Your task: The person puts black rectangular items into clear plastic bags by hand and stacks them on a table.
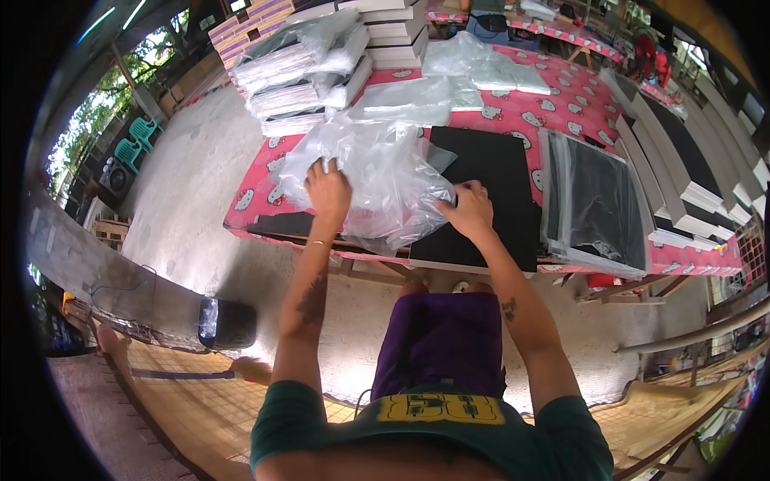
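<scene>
A crumpled clear plastic bag [377, 172] spreads over the table in front of me, partly covering a flat black board [501, 192]. My left hand [329, 191] has its fingers curled into the plastic on the left. At the bag's right edge, above the black board, my right hand [472, 210] pinches the plastic. To the right of the board lie flat black sheets in clear plastic sleeves [597, 204].
Stacks of plastic-wrapped packs [301, 72] stand at the back left, with more clear bags [481, 64] behind the board. Thick black-and-white boards [682, 172] pile up on the right of the pink patterned table [573, 104]. A black bin [228, 323] sits on the floor at left.
</scene>
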The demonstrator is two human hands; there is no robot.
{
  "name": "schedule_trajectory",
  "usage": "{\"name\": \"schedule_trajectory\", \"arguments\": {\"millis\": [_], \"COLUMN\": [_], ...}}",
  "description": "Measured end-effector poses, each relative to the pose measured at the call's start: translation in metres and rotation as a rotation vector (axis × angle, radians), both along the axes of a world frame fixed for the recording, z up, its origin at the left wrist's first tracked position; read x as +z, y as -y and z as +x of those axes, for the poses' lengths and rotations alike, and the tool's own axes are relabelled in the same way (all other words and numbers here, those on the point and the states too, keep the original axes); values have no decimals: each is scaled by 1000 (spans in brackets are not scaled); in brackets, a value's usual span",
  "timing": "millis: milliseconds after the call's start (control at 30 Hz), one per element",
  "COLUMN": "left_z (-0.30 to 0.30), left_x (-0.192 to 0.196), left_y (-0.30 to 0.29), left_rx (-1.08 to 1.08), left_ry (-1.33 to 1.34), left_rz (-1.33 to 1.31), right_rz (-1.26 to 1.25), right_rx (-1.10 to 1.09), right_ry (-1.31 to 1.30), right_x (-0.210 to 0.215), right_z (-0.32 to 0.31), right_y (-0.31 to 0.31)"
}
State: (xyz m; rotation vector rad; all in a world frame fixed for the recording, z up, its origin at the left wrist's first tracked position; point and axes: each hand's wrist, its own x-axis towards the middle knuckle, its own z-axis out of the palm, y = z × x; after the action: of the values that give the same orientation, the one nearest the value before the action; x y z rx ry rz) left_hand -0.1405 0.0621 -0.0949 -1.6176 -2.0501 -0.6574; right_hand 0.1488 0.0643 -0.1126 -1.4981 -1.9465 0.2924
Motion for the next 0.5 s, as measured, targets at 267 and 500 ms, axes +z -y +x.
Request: {"name": "schedule_trajectory", "arguments": {"millis": [267,500], "left_z": [79,85], "left_x": [-3,19], "left_y": [11,-6], "left_rx": [-599,-456], "left_ry": [95,84], "left_rz": [-357,83], "right_rz": [-693,134], "right_rx": [329,-315], "right_ry": [-1389,-171], "right_x": [26,53], "right_z": [82,136], "right_y": [-44,4]}}
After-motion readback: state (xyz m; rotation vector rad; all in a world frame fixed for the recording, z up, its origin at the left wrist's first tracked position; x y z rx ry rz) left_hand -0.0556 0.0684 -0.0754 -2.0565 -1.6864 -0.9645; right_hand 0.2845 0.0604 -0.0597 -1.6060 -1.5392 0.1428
